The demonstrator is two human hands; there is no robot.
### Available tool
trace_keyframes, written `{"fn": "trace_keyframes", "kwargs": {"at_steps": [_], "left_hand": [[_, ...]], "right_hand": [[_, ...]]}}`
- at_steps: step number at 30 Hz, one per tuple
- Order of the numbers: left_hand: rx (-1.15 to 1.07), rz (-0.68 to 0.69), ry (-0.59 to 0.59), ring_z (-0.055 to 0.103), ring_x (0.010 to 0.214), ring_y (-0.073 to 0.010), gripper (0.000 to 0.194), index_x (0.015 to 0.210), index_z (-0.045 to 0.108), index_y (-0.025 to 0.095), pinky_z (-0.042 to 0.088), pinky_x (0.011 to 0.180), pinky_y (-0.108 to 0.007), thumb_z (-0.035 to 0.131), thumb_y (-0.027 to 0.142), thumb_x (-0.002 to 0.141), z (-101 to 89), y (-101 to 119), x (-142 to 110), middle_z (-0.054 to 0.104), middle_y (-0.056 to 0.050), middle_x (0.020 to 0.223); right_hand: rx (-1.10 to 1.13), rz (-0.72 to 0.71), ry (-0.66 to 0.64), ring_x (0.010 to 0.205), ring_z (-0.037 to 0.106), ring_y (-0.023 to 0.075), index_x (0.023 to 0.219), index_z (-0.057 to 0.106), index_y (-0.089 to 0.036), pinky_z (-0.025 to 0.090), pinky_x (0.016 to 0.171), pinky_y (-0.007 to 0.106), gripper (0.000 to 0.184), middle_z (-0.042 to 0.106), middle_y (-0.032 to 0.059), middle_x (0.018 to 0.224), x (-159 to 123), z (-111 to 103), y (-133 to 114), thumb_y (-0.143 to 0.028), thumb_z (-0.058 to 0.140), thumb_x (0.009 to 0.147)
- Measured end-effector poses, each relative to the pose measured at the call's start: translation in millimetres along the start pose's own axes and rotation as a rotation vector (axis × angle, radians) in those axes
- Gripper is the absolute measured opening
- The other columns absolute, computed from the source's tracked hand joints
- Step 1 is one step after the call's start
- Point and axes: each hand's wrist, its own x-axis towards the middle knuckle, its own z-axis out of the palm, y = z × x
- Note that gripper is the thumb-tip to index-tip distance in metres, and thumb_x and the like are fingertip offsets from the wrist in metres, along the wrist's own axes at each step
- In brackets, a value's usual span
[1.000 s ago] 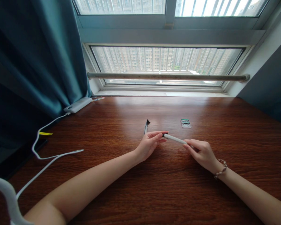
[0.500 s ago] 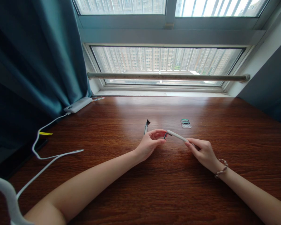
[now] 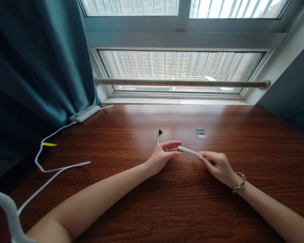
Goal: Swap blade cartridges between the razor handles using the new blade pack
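My right hand (image 3: pixel 218 165) grips the rear end of a slim white stick-shaped handle (image 3: pixel 189 151) just above the wooden table (image 3: pixel 147 202). My left hand (image 3: pixel 163 154) pinches a small dark piece (image 3: pixel 179 147) at the handle's far tip between thumb and fingers. A second thin grey tool with a dark head (image 3: pixel 157 136) lies on the table just behind my left hand. A small clear case with green inserts (image 3: pixel 201 133) lies a little further right.
A white power bank (image 3: pixel 84 113) rests at the table's back left, by the teal curtain (image 3: pixel 38 67). Its white cable (image 3: pixel 50 165) trails toward the near left corner. A metal rail (image 3: pixel 182 82) runs across the window behind the table.
The white handle's tip rose slightly half a second ago and has dropped back. My left fingers stay pinched at its tip; both arms have barely shifted.
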Motion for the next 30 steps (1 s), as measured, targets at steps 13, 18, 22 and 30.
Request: {"fn": "trace_keyframes", "kwargs": {"at_steps": [13, 18, 22, 30], "left_hand": [[-0.029, 0.035, 0.007, 0.054, 0.092, -0.0156, 0.035, 0.087, 0.064, 0.018, 0.038, 0.087, -0.031, 0.072, 0.007, 0.054, 0.1, -1.0, 0.0, 0.064, -0.004, 0.094], [-0.031, 0.026, 0.043, 0.055, 0.089, -0.0152, 0.033, 0.084, 0.065, 0.017, 0.038, 0.088, -0.031, 0.073, 0.008, 0.053, 1.0, -0.3, -0.7, 0.064, -0.004, 0.092], [-0.031, 0.024, 0.049, 0.055, 0.088, -0.0144, 0.031, 0.085, 0.066, 0.017, 0.039, 0.083, -0.028, 0.072, 0.01, 0.056, 1.7, 0.9, -1.7, 0.065, -0.004, 0.092], [-0.052, 0.071, 0.042, 0.053, 0.094, -0.0155, 0.034, 0.089, 0.064, 0.018, 0.039, 0.084, -0.029, 0.071, 0.009, 0.057, 1.5, 1.1, -2.1, 0.063, -0.004, 0.096]], "right_hand": [[-0.011, 0.046, 0.027, 0.065, 0.059, 0.0126, 0.089, 0.063, -0.021, 0.04, 0.061, 0.021, 0.019, 0.067, 0.0013, 0.079, -1.2, 1.0, 2.7, -0.03, 0.049, 0.082], [-0.009, 0.065, 0.03, 0.061, 0.058, 0.0122, 0.085, 0.065, -0.019, 0.039, 0.058, 0.021, 0.021, 0.067, 0.0016, 0.076, 0.7, 0.6, 1.2, -0.032, 0.048, 0.082], [0.002, 0.061, 0.029, 0.058, 0.057, 0.0112, 0.083, 0.065, -0.019, 0.039, 0.056, 0.02, 0.021, 0.066, 0.0009, 0.072, 1.3, -0.6, -0.9, -0.032, 0.048, 0.082], [0.008, 0.063, 0.013, 0.054, 0.055, 0.011, 0.082, 0.066, -0.017, 0.039, 0.054, 0.02, 0.025, 0.065, 0.0019, 0.068, 0.6, -0.6, 0.8, -0.033, 0.047, 0.082]]}}
